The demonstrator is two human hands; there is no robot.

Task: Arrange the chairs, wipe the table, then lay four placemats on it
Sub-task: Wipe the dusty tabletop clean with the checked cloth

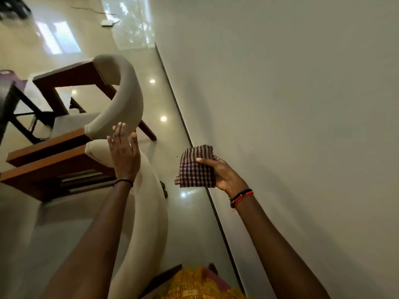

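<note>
1. Glossy tiled floor (177,130), pale wall (280,104) filling 3 o'clock, dark skirting between them.
2. Right hand (222,172), grip clenched on folded checked cloth (194,167), held in the air near the wall.
3. Left hand (124,156), grip released and fingers straight, at the gap between near chair (151,201) and far chair (127,89); can't tell if it touches.
4. Dark desk (8,100) at 9 o'clock, mostly cut off; both chairs seem to face it. No placemats in view.
5. Risks: a one-handed push could swing a chair crooked or knock it into the other, since they sit just beside each other; legs may scrape the slick floor; the cloth could slip.
6. In the way: both chairs stand between the person and the desk. White box (106,22) with cable at 12 o'clock, well apart.
</note>
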